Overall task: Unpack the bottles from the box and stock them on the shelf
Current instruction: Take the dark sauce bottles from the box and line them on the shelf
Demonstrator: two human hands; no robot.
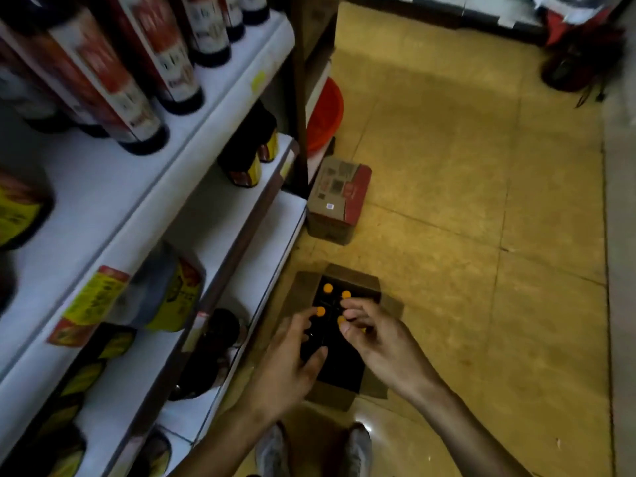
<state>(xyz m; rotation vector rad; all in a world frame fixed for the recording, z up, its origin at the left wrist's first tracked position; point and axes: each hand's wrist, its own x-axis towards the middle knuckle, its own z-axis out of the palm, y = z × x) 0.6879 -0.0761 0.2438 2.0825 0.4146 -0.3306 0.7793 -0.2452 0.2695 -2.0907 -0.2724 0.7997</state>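
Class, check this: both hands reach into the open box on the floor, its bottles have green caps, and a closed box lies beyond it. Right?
The caps are orange, not green; the head view shows it. The rest holds: the left hand and right hand reach into the open box, with the closed box beyond it.

A closed carton (339, 201) sits on the yellow tiled floor (481, 208) ahead of me, with a red basin (327, 113) just beyond it. My grey shoes (358, 449) show at the bottom edge.
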